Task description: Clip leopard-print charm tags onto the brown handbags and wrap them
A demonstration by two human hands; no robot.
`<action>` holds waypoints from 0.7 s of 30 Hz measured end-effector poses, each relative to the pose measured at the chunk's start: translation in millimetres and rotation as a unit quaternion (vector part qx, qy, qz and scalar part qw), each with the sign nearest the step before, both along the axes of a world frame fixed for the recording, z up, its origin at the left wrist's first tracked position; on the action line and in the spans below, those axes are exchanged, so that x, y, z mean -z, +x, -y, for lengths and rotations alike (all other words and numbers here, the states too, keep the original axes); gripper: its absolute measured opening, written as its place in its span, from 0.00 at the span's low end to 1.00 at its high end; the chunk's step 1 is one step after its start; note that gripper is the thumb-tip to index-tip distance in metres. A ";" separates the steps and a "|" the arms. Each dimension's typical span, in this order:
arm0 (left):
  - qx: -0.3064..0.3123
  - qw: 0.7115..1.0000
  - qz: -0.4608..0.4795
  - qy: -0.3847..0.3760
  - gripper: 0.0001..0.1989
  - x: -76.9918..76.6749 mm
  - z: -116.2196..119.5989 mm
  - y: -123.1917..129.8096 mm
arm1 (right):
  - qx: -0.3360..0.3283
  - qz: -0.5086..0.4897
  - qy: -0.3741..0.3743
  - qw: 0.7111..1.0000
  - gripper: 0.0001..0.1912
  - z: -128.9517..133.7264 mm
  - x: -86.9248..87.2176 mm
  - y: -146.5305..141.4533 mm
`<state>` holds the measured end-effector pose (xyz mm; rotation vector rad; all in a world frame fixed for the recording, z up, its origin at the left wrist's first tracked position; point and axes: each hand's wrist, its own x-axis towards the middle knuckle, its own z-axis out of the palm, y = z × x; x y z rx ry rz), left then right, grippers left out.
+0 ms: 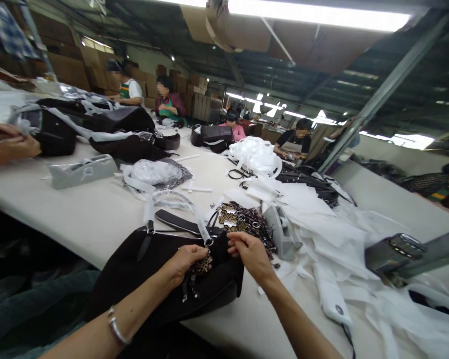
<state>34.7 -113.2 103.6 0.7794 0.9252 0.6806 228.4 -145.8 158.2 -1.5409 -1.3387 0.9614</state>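
Observation:
A black handbag [142,264] lies at the table's front edge, its handle [185,202] wrapped in white film. My left hand [187,262] pinches a leopard-print charm [204,264] just below the ring at the handle's base. Dark tassels with metal ends hang under the charm. My right hand [249,249] is closed in a pinch at the bag's upper right edge; what lies between its fingertips is too small to make out. Just behind the bag is a heap of leopard-print charms [243,219] with metal rings, beside a grey tape dispenser [282,234].
Another tape dispenser [83,172] and a plastic bag of wrapped items [157,174] lie further left. White sheets [303,214] and a white handheld device [331,294] with a cord cover the right. A co-worker's hands [11,142] work at far left; several people sit beyond.

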 end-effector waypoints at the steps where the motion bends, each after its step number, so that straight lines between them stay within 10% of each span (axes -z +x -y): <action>1: 0.008 1.000 -0.003 -0.001 0.23 1.7 -1.1 -0.1 | 0.022 -0.029 -0.002 0.999 0.17 -2.6 -0.2 13.6; 9: 0.044 0.998 0.033 0.007 0.25 12.2 -8.2 -2.5 | 0.160 0.051 0.009 0.986 0.18 -31.5 -4.3 98.4; 14: 0.058 0.997 0.051 0.016 0.27 21.9 -14.3 -2.8 | -0.033 0.325 -0.012 0.945 0.14 -68.9 -1.3 43.4; 21: 0.055 0.998 0.040 0.006 0.30 21.7 -15.5 -0.7 | -0.194 0.376 -0.154 0.893 0.32 -141.2 20.7 -53.1</action>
